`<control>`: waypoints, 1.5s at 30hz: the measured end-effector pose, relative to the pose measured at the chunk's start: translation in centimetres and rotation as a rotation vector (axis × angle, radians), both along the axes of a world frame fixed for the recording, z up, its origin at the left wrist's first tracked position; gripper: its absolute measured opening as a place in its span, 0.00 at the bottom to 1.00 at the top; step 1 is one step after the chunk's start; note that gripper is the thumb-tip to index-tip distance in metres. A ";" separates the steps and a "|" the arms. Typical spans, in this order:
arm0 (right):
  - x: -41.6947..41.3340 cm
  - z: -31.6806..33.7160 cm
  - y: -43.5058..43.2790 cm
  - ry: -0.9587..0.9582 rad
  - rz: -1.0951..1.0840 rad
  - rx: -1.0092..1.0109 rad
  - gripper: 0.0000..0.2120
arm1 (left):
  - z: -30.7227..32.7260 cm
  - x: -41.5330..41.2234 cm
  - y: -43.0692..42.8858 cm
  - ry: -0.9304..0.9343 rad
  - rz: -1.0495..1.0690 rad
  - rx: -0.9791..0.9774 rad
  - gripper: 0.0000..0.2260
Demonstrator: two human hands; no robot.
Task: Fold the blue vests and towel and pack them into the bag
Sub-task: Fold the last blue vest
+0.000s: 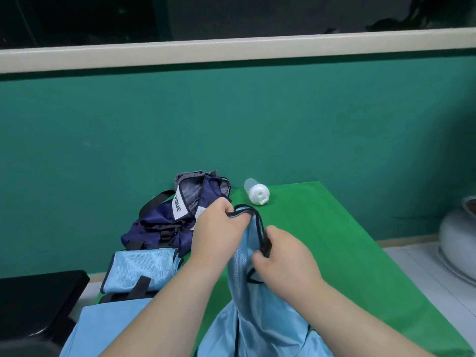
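Note:
A light blue mesh vest (pixel 260 318) with black trim hangs lifted above the green table (pixel 334 240). My left hand (pixel 219 230) grips the vest's black-edged top strap. My right hand (pixel 283 258) pinches the black trim a little lower on the same vest. A second blue vest (pixel 139 269) lies folded flat at the left of the table. Below it, at the bottom left, lies a plain light blue cloth (pixel 103 328), perhaps the towel. The navy bag (pixel 167 222) with black straps and a white label sits slumped behind the folded vest, with its mouth facing up.
A white plastic bottle (pixel 256 193) lies on its side at the table's far edge. A teal wall stands close behind. A black object (pixel 36 300) sits off the table's left side, and a white rounded object (pixel 458 238) off its right.

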State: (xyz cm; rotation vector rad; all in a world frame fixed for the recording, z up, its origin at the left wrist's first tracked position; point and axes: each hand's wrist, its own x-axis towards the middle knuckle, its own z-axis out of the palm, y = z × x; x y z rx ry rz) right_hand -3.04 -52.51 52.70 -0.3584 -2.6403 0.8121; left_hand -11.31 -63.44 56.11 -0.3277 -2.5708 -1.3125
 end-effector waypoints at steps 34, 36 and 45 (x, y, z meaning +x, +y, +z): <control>-0.9 13.3 10.5 0.151 0.207 0.017 0.10 | 7.9 -2.2 -1.8 0.098 -0.495 -0.245 0.16; -0.9 13.3 11.0 0.150 0.236 0.040 0.09 | 7.7 -2.5 -2.3 0.081 -0.511 -0.254 0.12; -1.2 13.8 12.1 0.165 0.236 0.143 0.10 | 7.4 -2.7 -2.5 0.030 -0.450 -0.321 0.06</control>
